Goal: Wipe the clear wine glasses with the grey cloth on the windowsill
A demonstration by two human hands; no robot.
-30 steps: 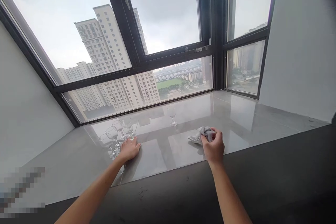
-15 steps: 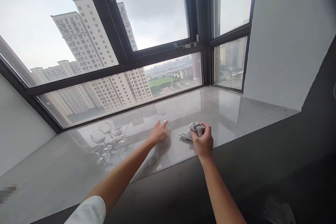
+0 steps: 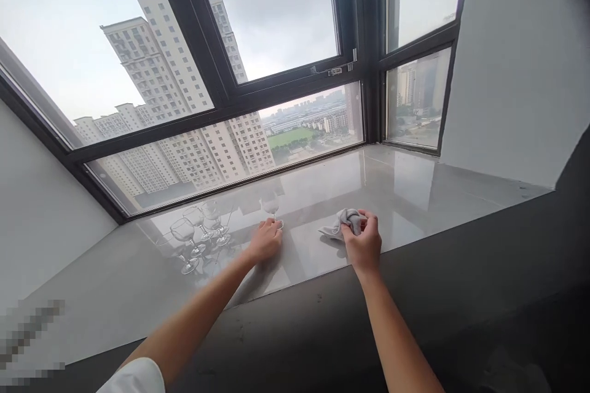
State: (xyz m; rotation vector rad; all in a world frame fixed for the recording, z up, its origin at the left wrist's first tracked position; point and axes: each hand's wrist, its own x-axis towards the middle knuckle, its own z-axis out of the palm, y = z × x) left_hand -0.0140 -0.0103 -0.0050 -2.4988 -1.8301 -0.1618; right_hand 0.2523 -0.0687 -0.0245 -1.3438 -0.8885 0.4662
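Note:
On the glossy sill, my left hand [image 3: 266,241] is at the foot of a clear wine glass [image 3: 270,204] that stands upright. Its fingers are bent against the glass's base, and some fingertips are hidden behind the hand. A crumpled grey cloth [image 3: 343,225] is pinched between the thumb and fingers of my right hand [image 3: 365,244], just above the sill. To the left of my left hand, several more wine glasses [image 3: 183,232] stand upright, close together.
The light grey, reflective windowsill [image 3: 318,255] ends at a front edge with a dark face below. Dark window frames [image 3: 295,91] rise behind it, and a white wall [image 3: 511,92] bounds the right side. Tall buildings show outside.
My left hand and the single wine glass have moved left, closer to the group of glasses. My right hand keeps hold of the cloth. The view has shifted slightly.

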